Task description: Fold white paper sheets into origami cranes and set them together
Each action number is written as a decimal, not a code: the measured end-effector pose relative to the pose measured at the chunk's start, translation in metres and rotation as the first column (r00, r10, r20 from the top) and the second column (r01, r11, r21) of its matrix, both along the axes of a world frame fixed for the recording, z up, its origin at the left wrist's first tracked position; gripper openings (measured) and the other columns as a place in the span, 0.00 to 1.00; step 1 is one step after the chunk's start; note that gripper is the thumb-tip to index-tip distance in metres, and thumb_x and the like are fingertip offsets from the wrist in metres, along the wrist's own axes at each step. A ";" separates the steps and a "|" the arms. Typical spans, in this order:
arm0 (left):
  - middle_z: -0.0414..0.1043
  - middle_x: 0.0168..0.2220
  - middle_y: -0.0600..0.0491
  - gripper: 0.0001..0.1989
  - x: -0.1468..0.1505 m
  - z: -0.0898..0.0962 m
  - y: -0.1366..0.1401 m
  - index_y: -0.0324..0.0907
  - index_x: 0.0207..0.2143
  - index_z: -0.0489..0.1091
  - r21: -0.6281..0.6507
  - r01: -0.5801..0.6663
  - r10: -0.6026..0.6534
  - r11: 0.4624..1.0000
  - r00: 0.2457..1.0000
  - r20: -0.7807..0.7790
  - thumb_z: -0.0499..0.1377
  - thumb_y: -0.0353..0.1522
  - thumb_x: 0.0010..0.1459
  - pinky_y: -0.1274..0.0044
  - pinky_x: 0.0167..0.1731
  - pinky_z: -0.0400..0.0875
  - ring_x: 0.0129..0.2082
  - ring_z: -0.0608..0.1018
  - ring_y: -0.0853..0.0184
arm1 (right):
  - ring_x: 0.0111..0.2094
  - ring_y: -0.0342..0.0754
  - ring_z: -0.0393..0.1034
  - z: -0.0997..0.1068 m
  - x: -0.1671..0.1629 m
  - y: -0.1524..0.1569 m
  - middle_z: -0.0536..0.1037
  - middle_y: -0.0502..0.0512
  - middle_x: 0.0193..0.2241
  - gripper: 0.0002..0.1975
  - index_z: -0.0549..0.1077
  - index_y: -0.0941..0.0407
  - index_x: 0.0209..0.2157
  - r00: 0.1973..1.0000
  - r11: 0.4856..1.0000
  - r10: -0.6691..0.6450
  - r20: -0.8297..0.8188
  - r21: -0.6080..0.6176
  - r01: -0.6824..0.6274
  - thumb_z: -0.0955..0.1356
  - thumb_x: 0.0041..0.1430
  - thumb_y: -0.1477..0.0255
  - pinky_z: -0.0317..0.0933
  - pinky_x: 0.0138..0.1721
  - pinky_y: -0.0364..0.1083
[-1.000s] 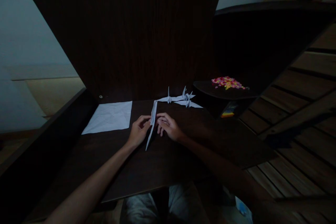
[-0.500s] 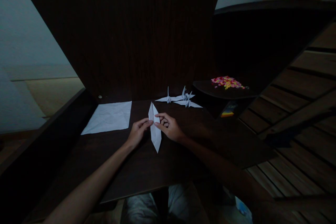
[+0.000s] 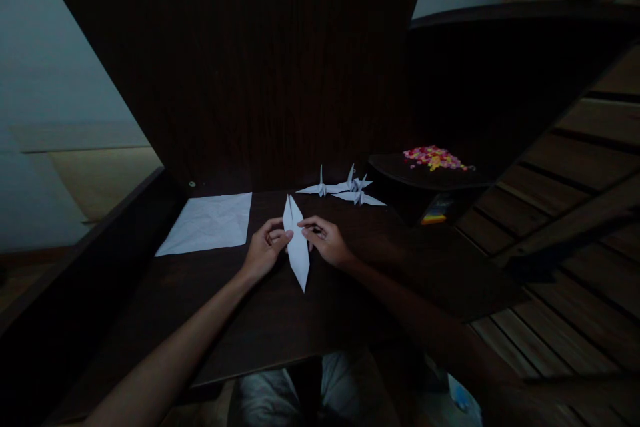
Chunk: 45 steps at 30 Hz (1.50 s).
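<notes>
A long white folded paper [image 3: 299, 257], diamond-shaped with pointed ends, is held above the dark desk in front of me. Its far end shows a narrow slit between two points. My left hand [image 3: 267, 245] grips the left edge, thumb on top and fingers curled behind. On the right edge my right hand [image 3: 327, 241] pinches the paper, its thumb and index finger near the middle. The fingertips behind the sheet are partly hidden. Beyond my hands, several white paper cranes [image 3: 323, 189] stand close together near the desk's back panel.
A creased white paper sheet [image 3: 207, 223] lies flat on the desk [image 3: 240, 327] to the left. At the right, a small heap of pink, red and yellow pieces [image 3: 434, 158] rests on a rounded shelf [image 3: 400, 170]. A raised side board [image 3: 100, 247] borders the desk's left.
The creased inner face of the folded paper has given way to a smooth face on top. My left fingers have moved behind the paper, and the right fingers have shifted slightly.
</notes>
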<state>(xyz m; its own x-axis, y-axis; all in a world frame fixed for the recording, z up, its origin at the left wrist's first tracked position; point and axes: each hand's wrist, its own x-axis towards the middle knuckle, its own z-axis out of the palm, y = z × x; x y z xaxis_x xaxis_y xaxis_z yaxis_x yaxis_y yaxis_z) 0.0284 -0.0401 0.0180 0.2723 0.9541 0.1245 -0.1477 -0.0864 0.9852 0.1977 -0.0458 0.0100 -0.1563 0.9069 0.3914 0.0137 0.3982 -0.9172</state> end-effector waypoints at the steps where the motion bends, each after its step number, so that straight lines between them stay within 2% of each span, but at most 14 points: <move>1: 0.75 0.27 0.55 0.25 0.001 0.000 0.000 0.40 0.44 0.62 -0.001 -0.016 0.016 1.000 1.000 0.019 0.66 0.39 0.46 0.79 0.25 0.69 0.23 0.75 0.69 | 0.24 0.40 0.64 0.002 0.001 0.000 0.69 0.51 0.29 0.07 0.73 0.56 0.35 1.000 1.000 0.007 0.004 0.017 -0.008 0.66 0.56 0.69 0.60 0.22 0.39; 3: 0.74 0.27 0.57 0.26 0.002 0.000 -0.001 0.43 0.44 0.58 0.003 -0.046 0.045 0.999 0.997 0.060 0.66 0.37 0.45 0.81 0.22 0.68 0.21 0.75 0.71 | 0.25 0.41 0.64 0.005 0.002 0.000 0.69 0.52 0.31 0.06 0.74 0.56 0.31 0.999 0.998 0.036 0.005 0.044 -0.037 0.66 0.55 0.71 0.61 0.23 0.40; 5: 0.73 0.27 0.58 0.23 0.002 0.000 -0.001 0.44 0.41 0.59 0.019 -0.064 0.063 0.998 0.995 0.083 0.66 0.36 0.45 0.82 0.21 0.67 0.22 0.75 0.72 | 0.28 0.42 0.65 0.007 0.004 0.000 0.69 0.53 0.33 0.05 0.74 0.56 0.30 0.998 0.997 0.068 -0.007 0.046 -0.068 0.66 0.54 0.73 0.61 0.24 0.40; 8: 0.72 0.28 0.56 0.15 0.000 0.001 0.000 0.40 0.34 0.66 0.024 -0.067 0.066 0.997 0.996 0.055 0.66 0.35 0.45 0.83 0.21 0.68 0.25 0.75 0.70 | 0.33 0.44 0.65 0.007 0.006 -0.001 0.67 0.53 0.35 0.06 0.75 0.55 0.31 0.996 0.995 0.091 0.002 0.028 -0.091 0.68 0.49 0.76 0.62 0.26 0.40; 11: 0.73 0.30 0.52 0.10 -0.003 0.003 0.002 0.37 0.31 0.72 -0.059 -0.035 0.040 0.998 0.995 0.087 0.64 0.31 0.45 0.80 0.25 0.70 0.28 0.76 0.68 | 0.37 0.45 0.64 0.007 0.008 -0.003 0.67 0.53 0.38 0.08 0.75 0.55 0.34 0.994 0.994 0.103 0.046 0.022 -0.105 0.69 0.48 0.77 0.62 0.30 0.41; 14: 0.76 0.33 0.49 0.12 -0.006 0.004 0.002 0.36 0.34 0.74 -0.145 0.038 -0.008 0.989 0.980 0.200 0.61 0.27 0.43 0.76 0.30 0.72 0.31 0.77 0.66 | 0.38 0.45 0.64 0.006 0.010 -0.003 0.67 0.54 0.39 0.09 0.75 0.55 0.36 0.992 0.993 0.116 0.050 0.030 -0.117 0.70 0.49 0.75 0.62 0.32 0.41; 17: 0.77 0.38 0.46 0.18 -0.007 0.004 0.001 0.36 0.39 0.74 -0.140 0.066 -0.034 0.988 0.974 0.222 0.63 0.26 0.40 0.75 0.34 0.72 0.33 0.78 0.64 | 0.38 0.45 0.64 0.006 0.012 -0.002 0.66 0.54 0.40 0.10 0.74 0.54 0.37 0.991 0.990 0.129 0.023 0.050 -0.130 0.70 0.50 0.74 0.62 0.31 0.41; 23: 0.75 0.44 0.43 0.27 -0.006 0.002 0.000 0.36 0.45 0.71 -0.061 0.102 -0.090 0.993 0.981 0.172 0.69 0.29 0.40 0.74 0.39 0.72 0.38 0.79 0.60 | 0.38 0.45 0.64 0.007 0.013 -0.001 0.66 0.54 0.39 0.09 0.75 0.54 0.37 0.995 0.992 0.103 0.000 0.078 -0.102 0.70 0.51 0.73 0.61 0.31 0.41; 31: 0.78 0.37 0.42 0.31 -0.007 -0.002 0.003 0.34 0.47 0.71 0.011 0.084 -0.085 0.996 0.995 0.052 0.70 0.36 0.40 0.68 0.40 0.73 0.38 0.79 0.57 | 0.38 0.45 0.65 0.007 0.013 -0.001 0.66 0.55 0.39 0.10 0.75 0.55 0.36 0.993 0.991 0.114 -0.018 0.073 -0.112 0.71 0.50 0.69 0.62 0.31 0.42; 33: 0.78 0.38 0.42 0.29 -0.008 -0.002 0.003 0.34 0.45 0.72 0.027 0.062 -0.062 0.998 0.998 0.022 0.70 0.37 0.40 0.67 0.41 0.73 0.38 0.79 0.56 | 0.38 0.46 0.65 0.006 0.014 0.000 0.67 0.55 0.39 0.10 0.75 0.55 0.36 0.993 0.991 0.114 -0.021 0.068 -0.113 0.71 0.50 0.67 0.62 0.31 0.42; 38: 0.76 0.44 0.41 0.18 -0.008 0.004 0.001 0.36 0.36 0.78 0.131 0.016 -0.003 0.991 0.995 -0.098 0.68 0.37 0.43 0.66 0.47 0.70 0.43 0.77 0.55 | 0.39 0.46 0.66 0.004 0.015 0.001 0.66 0.55 0.40 0.10 0.77 0.55 0.34 0.993 0.991 0.121 0.008 0.054 -0.121 0.72 0.49 0.66 0.64 0.31 0.42; 45: 0.78 0.39 0.47 0.13 -0.007 0.007 0.001 0.38 0.31 0.78 0.195 -0.032 0.065 0.980 0.984 -0.166 0.66 0.39 0.46 0.69 0.45 0.69 0.42 0.77 0.58 | 0.32 0.42 0.66 0.002 0.006 0.001 0.68 0.54 0.37 0.12 0.76 0.57 0.28 0.997 0.998 0.059 -0.040 -0.004 -0.060 0.73 0.47 0.62 0.66 0.25 0.41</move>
<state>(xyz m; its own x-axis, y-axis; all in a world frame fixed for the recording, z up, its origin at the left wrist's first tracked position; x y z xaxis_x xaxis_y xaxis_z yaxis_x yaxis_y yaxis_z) 0.0218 -0.0394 0.0246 0.2596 0.9298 0.2610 0.0306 -0.2780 0.9601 0.2034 -0.0451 0.0120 -0.1944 0.8984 0.3938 -0.0464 0.3926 -0.9185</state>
